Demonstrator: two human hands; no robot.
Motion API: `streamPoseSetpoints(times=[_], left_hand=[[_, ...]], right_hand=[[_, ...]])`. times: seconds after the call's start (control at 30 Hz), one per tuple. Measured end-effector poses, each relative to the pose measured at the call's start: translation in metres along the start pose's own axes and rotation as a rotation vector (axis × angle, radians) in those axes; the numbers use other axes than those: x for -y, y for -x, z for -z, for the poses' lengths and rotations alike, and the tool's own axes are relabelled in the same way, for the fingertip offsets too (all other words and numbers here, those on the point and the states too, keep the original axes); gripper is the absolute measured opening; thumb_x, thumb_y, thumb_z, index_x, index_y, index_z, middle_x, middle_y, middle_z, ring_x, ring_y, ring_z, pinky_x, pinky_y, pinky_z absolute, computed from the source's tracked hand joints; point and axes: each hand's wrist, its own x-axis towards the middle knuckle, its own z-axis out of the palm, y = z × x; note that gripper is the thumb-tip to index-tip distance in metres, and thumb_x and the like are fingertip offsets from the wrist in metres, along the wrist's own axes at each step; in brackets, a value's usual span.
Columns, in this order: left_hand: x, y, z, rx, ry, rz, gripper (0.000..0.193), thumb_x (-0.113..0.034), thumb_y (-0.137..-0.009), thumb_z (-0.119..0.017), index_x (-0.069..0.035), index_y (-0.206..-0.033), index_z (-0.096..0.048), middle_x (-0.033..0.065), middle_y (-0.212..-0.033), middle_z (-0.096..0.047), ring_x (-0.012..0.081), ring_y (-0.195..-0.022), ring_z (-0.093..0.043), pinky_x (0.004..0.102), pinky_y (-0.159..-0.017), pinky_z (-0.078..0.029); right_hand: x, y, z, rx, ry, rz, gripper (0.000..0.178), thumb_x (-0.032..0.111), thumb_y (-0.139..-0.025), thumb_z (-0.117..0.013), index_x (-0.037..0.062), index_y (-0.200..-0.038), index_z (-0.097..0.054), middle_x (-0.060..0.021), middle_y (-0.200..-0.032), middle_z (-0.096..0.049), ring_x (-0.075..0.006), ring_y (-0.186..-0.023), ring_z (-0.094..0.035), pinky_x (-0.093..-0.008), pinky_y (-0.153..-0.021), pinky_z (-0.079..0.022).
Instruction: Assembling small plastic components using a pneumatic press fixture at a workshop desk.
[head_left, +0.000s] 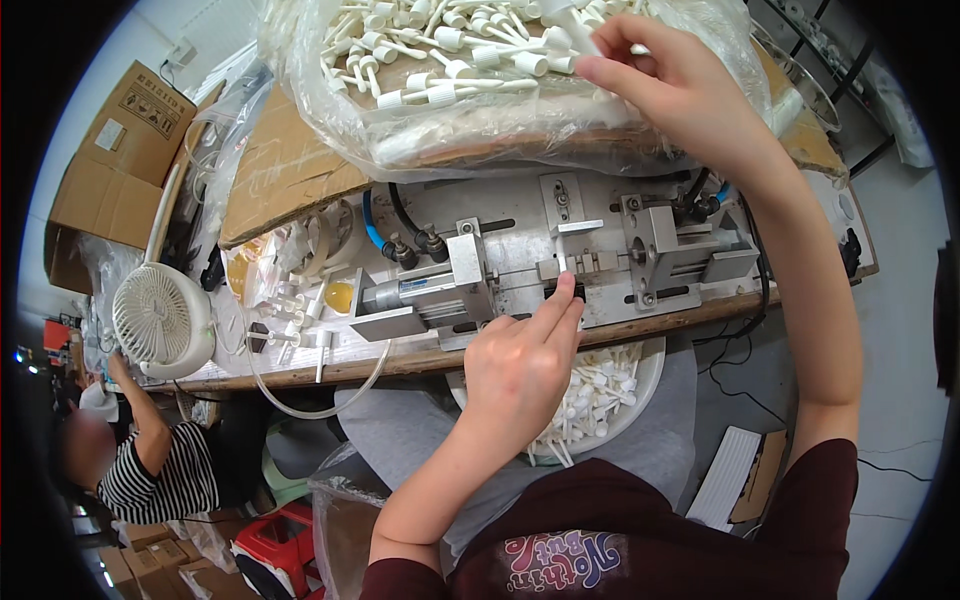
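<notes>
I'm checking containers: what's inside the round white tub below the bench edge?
White stemmed pieces show in the tub; the left hand blocks part of the view, and anything deeper is hidden.

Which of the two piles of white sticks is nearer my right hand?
The upper pile, on the clear plastic: your right hand is at its edge. The other pile sits in the round tub below the bench edge.

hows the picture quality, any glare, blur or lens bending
Head view: bright highlights streak the clear plastic bag; head view: the white piece by the right hand looks smeared, while the left hand is fairly crisp; head view: fisheye distortion makes the cardboard box lean near the dark, rounded rim.
</notes>
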Motion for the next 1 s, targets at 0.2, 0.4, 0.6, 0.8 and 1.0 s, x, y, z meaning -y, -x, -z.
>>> streamPoseSetpoints(times=[0.2,0.4,0.6,0.8,1.0], left_hand=[[0.002,-0.006,0.005,-0.156,0.352,0.084,0.050,-0.007,-0.071,-0.085,-0.002,-0.118,-0.068,0.0126,-0.112,-0.072,0.0204,-0.079,-0.070,0.0302,-0.070,-0.057],[0.002,-0.003,0.020,-0.232,0.478,-0.071,0.041,0.000,-0.074,-0.081,0.001,-0.113,-0.069,0.0139,-0.110,-0.071,0.0247,-0.092,-0.070,0.0344,-0.077,-0.057],[0.000,0.007,0.013,-0.079,0.165,0.035,0.037,-0.004,-0.069,-0.083,-0.003,-0.104,-0.074,0.0105,-0.113,-0.072,0.0199,-0.076,-0.067,0.0300,-0.066,-0.054],[0.003,-0.001,-0.003,-0.032,0.038,-0.041,0.029,-0.011,-0.073,-0.078,-0.002,-0.101,-0.074,0.0091,-0.115,-0.072,0.0163,-0.066,-0.065,0.0287,-0.058,-0.046],[0.002,-0.004,0.002,0.012,0.018,0.011,0.029,-0.016,-0.072,-0.083,-0.009,-0.100,-0.075,0.0042,-0.112,-0.074,0.0195,-0.061,-0.062,0.0284,-0.056,-0.047]], right_hand=[[0.008,0.066,-0.017,0.080,-0.683,-0.184,0.022,0.020,-0.100,-0.061,-0.0020,-0.105,-0.059,-0.0042,-0.078,-0.064,-0.0050,-0.061,-0.061,-0.0206,-0.048,-0.048],[0.004,0.105,-0.035,0.285,-0.952,-0.443,0.020,0.011,-0.099,-0.061,-0.0061,-0.109,-0.063,-0.0092,-0.085,-0.068,-0.0095,-0.063,-0.065,-0.0218,-0.054,-0.052],[-0.003,0.116,-0.027,0.001,-0.675,-0.343,0.023,0.006,-0.096,-0.064,-0.0048,-0.116,-0.069,-0.0074,-0.092,-0.071,-0.0061,-0.069,-0.062,-0.0193,-0.055,-0.048],[0.007,0.127,-0.023,-0.076,-0.675,-0.200,0.039,0.017,-0.097,-0.058,-0.0092,-0.125,-0.061,-0.0196,-0.121,-0.063,-0.0225,-0.099,-0.069,-0.0309,-0.083,-0.057],[0.003,0.138,-0.017,-0.110,-0.876,-0.163,0.052,0.029,-0.100,-0.055,-0.0113,-0.133,-0.053,-0.0253,-0.128,-0.059,-0.0299,-0.111,-0.067,-0.0370,-0.092,-0.055]])
